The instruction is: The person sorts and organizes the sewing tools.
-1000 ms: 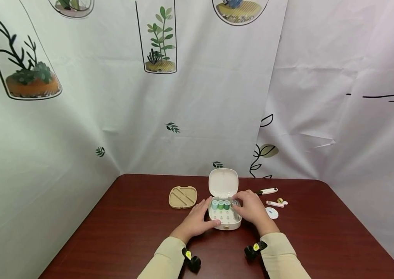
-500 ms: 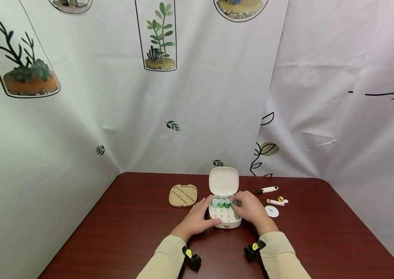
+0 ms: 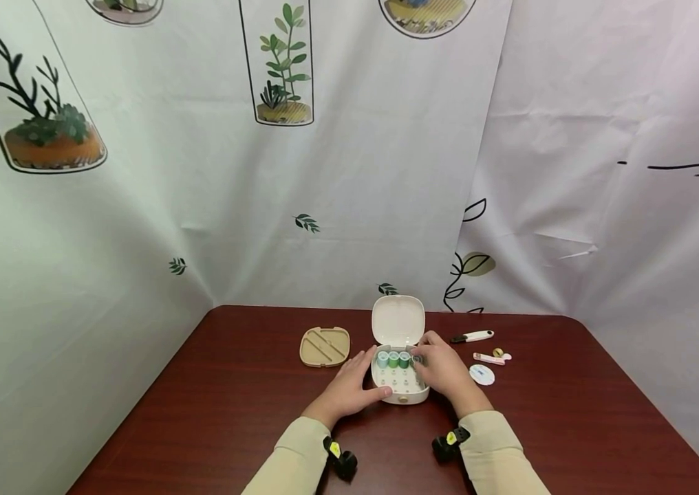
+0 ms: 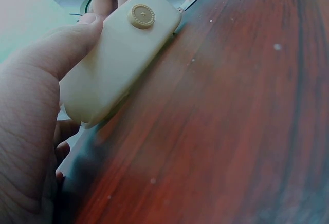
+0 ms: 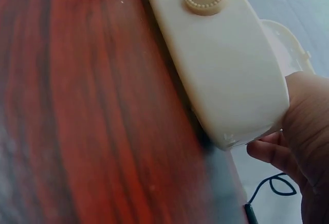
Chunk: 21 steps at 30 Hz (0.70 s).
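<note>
A white sewing box [image 3: 404, 398] stands on the table with its lid [image 3: 398, 320] raised and a round beige button [image 4: 141, 16] on its front. Three thread spools [image 3: 393, 359], pale blue to dark green, stand in its back row, with bare pegs in front. My left hand [image 3: 349, 392] grips the box's left side, the thumb over the front rim. At the back right of the box, my right hand [image 3: 445, 371] pinches a greyish spool [image 3: 417, 359], mostly hidden by the fingers. Other right-hand fingers [image 5: 272, 152] show low beside the box's right wall.
A beige tray with diagonal ridges [image 3: 325, 347] lies left of the box. To the right lie a white-handled tool with a dark end [image 3: 472, 337], a pinkish strip [image 3: 488, 359], a small gold round piece [image 3: 498, 353] and a white disc [image 3: 482, 375]. A printed cloth [image 3: 349, 172] hangs behind.
My right hand's fingers have shifted slightly at the back right spool, covering more of it, and one finger now reaches farther back. The left hand keeps its place.
</note>
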{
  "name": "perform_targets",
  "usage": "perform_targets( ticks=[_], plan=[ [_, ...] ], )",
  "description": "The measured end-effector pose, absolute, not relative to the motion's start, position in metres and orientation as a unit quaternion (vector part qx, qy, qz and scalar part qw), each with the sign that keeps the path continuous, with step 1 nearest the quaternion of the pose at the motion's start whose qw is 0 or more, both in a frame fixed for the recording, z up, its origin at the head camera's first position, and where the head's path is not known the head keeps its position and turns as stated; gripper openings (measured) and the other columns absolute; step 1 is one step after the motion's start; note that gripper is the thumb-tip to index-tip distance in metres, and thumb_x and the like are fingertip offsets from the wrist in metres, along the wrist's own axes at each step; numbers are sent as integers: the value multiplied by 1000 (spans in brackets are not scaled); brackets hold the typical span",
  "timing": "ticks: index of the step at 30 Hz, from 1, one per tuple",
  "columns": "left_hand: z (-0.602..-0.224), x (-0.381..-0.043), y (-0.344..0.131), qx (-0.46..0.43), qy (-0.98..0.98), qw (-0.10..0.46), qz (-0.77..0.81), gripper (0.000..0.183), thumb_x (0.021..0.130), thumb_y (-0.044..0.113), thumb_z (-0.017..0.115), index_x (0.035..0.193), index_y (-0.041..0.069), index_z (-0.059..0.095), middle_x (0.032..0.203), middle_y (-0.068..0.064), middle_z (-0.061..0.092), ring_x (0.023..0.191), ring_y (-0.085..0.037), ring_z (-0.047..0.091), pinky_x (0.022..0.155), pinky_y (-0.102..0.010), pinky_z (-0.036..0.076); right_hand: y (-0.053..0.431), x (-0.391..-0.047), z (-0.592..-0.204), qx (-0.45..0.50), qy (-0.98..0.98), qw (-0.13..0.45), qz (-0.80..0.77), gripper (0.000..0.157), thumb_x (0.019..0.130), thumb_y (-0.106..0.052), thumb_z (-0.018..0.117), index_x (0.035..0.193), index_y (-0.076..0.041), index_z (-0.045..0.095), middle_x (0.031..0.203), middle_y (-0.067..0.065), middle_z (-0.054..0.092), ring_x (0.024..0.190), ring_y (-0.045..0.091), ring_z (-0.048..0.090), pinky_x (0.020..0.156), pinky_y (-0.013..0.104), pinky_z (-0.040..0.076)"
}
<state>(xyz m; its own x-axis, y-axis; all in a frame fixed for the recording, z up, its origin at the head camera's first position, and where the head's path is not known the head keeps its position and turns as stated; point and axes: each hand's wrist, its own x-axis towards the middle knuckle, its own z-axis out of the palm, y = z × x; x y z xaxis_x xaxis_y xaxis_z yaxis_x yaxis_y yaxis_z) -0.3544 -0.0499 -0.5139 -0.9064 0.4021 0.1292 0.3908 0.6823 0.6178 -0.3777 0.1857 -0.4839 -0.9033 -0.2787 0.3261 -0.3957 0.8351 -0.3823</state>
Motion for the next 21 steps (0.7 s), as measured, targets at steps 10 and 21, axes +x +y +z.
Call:
perform_targets(
  ticks=[10,21],
  plan=[
    [-516,-355,-50,217,919,7,330,95,91,62,63,162,13,23,163,-10,31,152,-31,24,121,-53,21,182,-377,-482,132,-957,92,242,31,90,-13,76,121,-9,76,102,2,51,81,14,49,73,34,47],
    [-516,-356,-50,219,918,4,331,96,91,62,63,162,11,23,163,-11,31,152,-31,24,121,-53,21,182,-377,-483,132,-957,118,230,29,90,-15,77,119,-12,77,102,2,58,82,14,54,74,37,51]
  ],
)
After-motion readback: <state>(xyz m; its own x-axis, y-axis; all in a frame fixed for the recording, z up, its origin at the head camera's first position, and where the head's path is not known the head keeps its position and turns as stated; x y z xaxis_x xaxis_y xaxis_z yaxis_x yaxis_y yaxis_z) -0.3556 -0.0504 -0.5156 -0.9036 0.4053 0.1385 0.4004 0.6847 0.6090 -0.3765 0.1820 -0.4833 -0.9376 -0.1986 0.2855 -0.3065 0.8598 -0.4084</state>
